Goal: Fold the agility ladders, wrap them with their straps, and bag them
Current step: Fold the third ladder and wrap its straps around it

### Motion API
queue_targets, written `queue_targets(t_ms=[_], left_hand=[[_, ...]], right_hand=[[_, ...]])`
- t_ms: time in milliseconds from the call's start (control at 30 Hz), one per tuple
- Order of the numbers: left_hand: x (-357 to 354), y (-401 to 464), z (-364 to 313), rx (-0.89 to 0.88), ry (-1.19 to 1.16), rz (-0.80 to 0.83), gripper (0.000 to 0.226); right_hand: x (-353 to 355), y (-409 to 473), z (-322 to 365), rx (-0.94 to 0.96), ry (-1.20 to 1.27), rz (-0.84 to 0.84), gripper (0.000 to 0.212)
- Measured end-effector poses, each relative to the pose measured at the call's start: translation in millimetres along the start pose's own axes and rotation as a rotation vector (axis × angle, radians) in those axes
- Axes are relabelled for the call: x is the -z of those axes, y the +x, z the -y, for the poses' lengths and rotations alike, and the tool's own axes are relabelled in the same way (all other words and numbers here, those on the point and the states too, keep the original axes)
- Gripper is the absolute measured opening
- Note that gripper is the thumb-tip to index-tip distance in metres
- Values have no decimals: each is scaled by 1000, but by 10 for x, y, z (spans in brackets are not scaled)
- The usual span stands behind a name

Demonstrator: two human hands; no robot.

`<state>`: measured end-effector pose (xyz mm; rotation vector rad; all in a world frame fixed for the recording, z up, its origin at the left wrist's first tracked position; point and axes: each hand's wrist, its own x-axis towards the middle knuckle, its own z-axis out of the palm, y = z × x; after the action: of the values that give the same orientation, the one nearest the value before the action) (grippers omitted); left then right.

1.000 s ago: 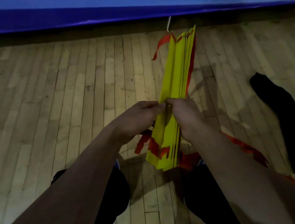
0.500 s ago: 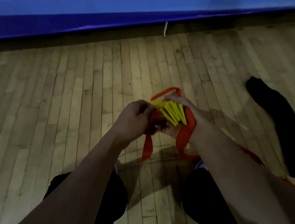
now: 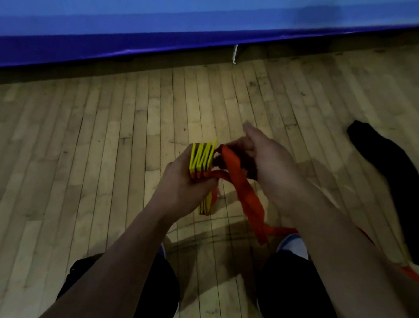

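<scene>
At frame centre, the left hand (image 3: pixel 185 182) clenches around the folded yellow ladder (image 3: pixel 201 160), held on end. The right hand (image 3: pixel 265 163), forefinger extended, holds the orange strap (image 3: pixel 241 189) just beside it.

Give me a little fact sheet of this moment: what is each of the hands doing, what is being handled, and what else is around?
setting: wooden floor beside a blue wall pad
left hand: grips the folded yellow ladder rungs, held on end
right hand: holds the orange strap next to the bundle
strap: trails down toward the floor, not yet wound tight
bag: black bag lies on the floor to the right, untouched
task stage: folded, wrapping under way, bagging not done
</scene>
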<state>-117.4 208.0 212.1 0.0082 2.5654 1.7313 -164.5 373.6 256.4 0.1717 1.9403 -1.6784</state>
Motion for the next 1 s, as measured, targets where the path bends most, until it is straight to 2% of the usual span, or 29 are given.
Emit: queue_targets(t_ms=[67,133,167,233,333,400,467,533,600,633,700,833,900,1000], left_hand=[[37,38,-31,24,-86,55,75],[115,61,-58,42,-244,178,110],[157,81,-66,53,-308,253,118],[250,127,-63,88,-362,405,117],[375,186,4,78,-308,619,115],[401,170,-42,45,-271,683,110],[351,115,-206,4,-120,538,89],[237,89,-293,-143,127,229,68],[154,83,-284,-156,204,23,70],[140,81,-264,-119,153,-2,74],[147,84,-249,-85,26,45,75],[127,100,-222,-113,31,100,64],[144,105,-212,-80,22,91,52],[175,113,-216,-24,-113,67,36]], right_hand=[[31,-95,59,150,-124,165,58],[15,-141,45,248,-252,179,39],[4,-138,46,288,-261,137,28],[6,-115,23,349,-252,85,20],[1,-78,5,337,-240,50,17],[-12,-57,-15,323,-258,-17,17],[-48,-38,-25,309,-256,-65,18],[-80,-40,-26,300,-198,-67,16],[-108,-49,-4,283,-156,-22,18],[-116,-46,1,270,-144,5,20],[-131,-49,22,248,-155,49,25],[-144,-71,61,273,-218,52,18],[-103,-90,70,316,-259,24,14],[-50,-86,45,392,-337,3,15]])
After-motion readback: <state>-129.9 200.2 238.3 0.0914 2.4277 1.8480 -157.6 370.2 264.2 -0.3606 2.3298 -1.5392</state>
